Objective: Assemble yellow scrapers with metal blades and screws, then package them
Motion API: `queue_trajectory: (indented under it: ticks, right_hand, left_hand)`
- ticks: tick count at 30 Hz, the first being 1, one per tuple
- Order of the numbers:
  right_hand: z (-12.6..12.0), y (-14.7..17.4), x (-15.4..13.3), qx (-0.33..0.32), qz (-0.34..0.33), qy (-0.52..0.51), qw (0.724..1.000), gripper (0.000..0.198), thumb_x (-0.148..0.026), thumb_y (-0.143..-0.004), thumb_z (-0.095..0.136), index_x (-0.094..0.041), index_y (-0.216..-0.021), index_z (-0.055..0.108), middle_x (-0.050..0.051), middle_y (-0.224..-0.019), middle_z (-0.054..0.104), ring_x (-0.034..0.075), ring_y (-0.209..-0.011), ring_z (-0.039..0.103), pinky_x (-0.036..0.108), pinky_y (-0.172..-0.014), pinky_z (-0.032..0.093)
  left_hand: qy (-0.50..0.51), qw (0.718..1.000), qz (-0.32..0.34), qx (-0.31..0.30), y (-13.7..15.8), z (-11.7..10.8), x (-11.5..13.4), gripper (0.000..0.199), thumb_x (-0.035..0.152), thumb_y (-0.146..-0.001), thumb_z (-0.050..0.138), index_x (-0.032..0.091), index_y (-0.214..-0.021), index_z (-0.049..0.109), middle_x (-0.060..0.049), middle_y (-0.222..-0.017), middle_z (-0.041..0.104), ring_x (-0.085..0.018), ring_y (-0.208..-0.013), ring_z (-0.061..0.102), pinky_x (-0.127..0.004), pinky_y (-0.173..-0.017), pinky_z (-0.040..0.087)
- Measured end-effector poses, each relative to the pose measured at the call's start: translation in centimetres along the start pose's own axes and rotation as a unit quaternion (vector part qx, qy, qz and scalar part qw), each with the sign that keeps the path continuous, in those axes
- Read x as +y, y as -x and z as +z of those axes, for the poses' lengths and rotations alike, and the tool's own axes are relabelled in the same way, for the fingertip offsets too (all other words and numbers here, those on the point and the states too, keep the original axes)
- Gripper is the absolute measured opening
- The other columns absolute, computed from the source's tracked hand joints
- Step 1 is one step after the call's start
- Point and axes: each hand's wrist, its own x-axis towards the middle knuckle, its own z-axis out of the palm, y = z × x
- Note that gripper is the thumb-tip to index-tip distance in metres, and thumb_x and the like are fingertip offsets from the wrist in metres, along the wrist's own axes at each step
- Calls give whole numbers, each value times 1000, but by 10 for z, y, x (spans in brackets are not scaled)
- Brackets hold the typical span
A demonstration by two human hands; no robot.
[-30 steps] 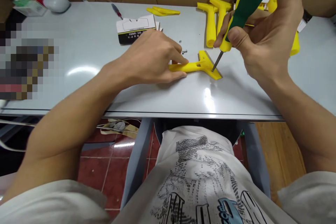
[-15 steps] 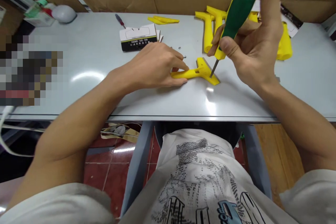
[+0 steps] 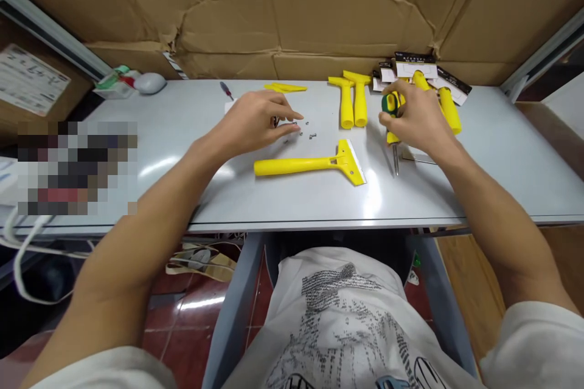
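Note:
A yellow scraper [image 3: 292, 166] lies flat on the table, handle to the left, a thin blade edge along its head. Over several small screws [image 3: 312, 135] behind it hovers my left hand [image 3: 258, 121], thumb and forefinger apart. Whether a fingertip touches one of the screws is hard to see. My right hand [image 3: 422, 115], to the right of the scraper head, grips a green and yellow screwdriver [image 3: 389, 103] with its shaft pointing down to the tabletop. Part of its handle is hidden by my fingers.
Two yellow scraper handles [image 3: 347, 103] lie farther back, and more yellow handles [image 3: 451, 110] rest beside printed boxes [image 3: 415, 65] at right. Yellow strips [image 3: 285, 87], a small screwdriver [image 3: 226, 90] and a computer mouse [image 3: 150, 83] are near the cardboard [image 3: 228, 24]. An L-shaped metal key [image 3: 420, 159] lies right.
My left hand has let go of the scraper and moved to the small screws. My right hand has taken the screwdriver off the scraper head and lowered it to the right. The view has tilted up.

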Motion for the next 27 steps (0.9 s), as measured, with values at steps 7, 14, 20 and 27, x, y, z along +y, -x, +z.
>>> queue_trajectory:
  ticks: [7,14,20,27]
  right_hand:
    - [16,4,-4,-9,21,148,989,48,-34,-105,67,-15,-147,82,22,-109,77,44,-113,72,50,-92,60]
    - [16,7,-10,-44,23,186,981,47,-38,-112,58,-15,-145,82,26,-114,79,44,-109,72,48,-85,54]
    - [17,10,-17,-45,35,203,978,46,-40,-112,62,-16,-145,83,25,-111,79,43,-105,75,46,-82,50]
    - [16,10,-19,-45,43,220,974,50,-46,-114,60,-17,-149,82,26,-114,79,44,-106,74,47,-82,48]
  left_hand:
    - [28,999,0,-46,1,-4,-23,41,66,-108,76,33,-118,98,-10,-112,90,-28,-98,78,-40,-92,57]
    - [26,991,-18,-133,0,-11,-20,28,43,-99,73,26,-105,95,-7,-95,90,-24,-83,78,-36,-82,52]
    - [-9,997,-24,-78,-4,5,-8,37,33,-99,67,25,-117,98,-7,-94,90,-22,-81,75,-36,-85,53]
    - [-12,998,9,-67,-4,20,-8,44,37,-106,61,26,-121,101,-13,-110,90,-27,-89,77,-41,-87,57]
